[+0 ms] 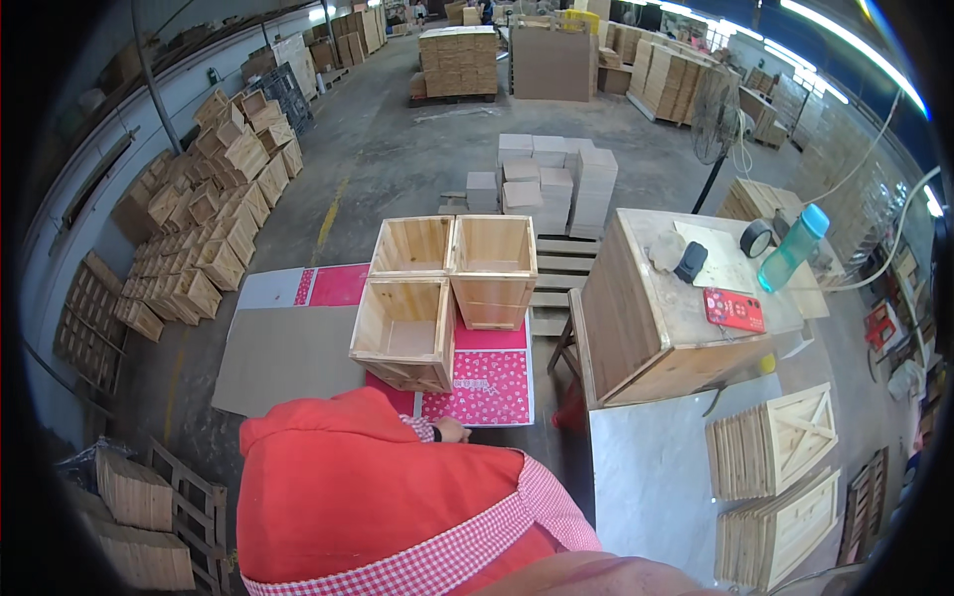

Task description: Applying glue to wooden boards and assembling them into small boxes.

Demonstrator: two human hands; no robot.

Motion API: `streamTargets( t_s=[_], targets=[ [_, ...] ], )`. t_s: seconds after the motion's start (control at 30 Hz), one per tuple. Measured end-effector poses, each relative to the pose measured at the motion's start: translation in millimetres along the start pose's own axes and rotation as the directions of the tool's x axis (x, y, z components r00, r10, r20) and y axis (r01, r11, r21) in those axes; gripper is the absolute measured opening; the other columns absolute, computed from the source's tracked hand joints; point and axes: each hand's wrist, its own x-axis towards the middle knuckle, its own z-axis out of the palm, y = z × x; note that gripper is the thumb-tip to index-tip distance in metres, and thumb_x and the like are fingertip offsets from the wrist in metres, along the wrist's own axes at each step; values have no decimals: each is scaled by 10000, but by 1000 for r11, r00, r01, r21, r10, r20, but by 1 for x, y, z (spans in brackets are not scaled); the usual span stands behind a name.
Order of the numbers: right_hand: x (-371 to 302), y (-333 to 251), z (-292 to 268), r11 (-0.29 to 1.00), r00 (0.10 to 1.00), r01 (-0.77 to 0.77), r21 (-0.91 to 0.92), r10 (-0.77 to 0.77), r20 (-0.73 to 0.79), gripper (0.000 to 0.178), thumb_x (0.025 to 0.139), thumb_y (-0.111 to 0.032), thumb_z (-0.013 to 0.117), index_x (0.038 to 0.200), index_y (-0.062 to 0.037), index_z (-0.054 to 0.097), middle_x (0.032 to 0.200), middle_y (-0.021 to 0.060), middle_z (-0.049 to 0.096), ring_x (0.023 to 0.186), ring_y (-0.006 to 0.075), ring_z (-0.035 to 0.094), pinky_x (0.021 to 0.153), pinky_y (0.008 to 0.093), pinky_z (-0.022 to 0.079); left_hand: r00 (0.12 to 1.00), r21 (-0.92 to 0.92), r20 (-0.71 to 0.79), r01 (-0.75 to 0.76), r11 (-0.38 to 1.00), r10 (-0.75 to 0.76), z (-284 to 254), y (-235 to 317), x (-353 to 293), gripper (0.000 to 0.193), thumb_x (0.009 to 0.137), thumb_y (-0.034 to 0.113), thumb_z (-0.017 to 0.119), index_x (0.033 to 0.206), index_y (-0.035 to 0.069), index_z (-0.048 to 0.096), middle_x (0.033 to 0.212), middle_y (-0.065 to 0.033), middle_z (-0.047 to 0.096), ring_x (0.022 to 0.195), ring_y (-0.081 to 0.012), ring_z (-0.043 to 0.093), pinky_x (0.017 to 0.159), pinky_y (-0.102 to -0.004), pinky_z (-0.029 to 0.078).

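Note:
Low in the middle, my left hand [452,430] shows past a checked cuff, beside the near edge of a pink patterned sheet [497,382]. Its fingers look curled; what they hold, if anything, is hidden. Red cloth [368,487] with checked trim covers much of the lower picture and hides the forearm. A checked sleeve [556,507] shows on the right, but my right hand is out of sight. Just beyond my left hand stands an open-topped wooden crate [402,370]. Two more crates, a left one [412,263] and a right one [494,293], touch it behind.
Brown cardboard [288,353] lies left of the crates. On the right, a wooden cabinet [636,338] carries a blue bottle [790,253] and a red phone [733,310]. Slatted panels [775,447] are stacked nearby. White boxes [591,189] stand behind, many crates [229,219] far left.

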Motion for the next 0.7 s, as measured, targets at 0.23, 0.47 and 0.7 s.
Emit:
streamTargets(
  t_s=[0.23,0.47,0.7],
  targets=[
    [-3,73,20,998,998,-25,61,21,61,389,871,-339,560,945,33,647,815,184,665,747,304,591,778,402,473,958,-69,-53,-285,956,282,-39,108,0,398,890,343,475,677,68,668,657,-76,668,607,-203,629,609,-366,489],
    [-22,192,52,980,983,-108,170,80,164,387,870,-338,563,947,32,646,820,184,665,750,304,591,780,403,472,956,201,156,-276,940,248,-5,192,5,454,935,393,466,709,62,680,667,-51,661,637,-172,627,636,-330,483],
    [-57,258,109,940,946,-217,262,136,294,384,868,-337,565,949,30,646,825,184,665,754,305,591,782,404,472,901,375,324,-403,835,290,47,220,8,419,930,373,488,752,32,652,709,-106,645,669,-206,613,631,-361,467]
  ],
)
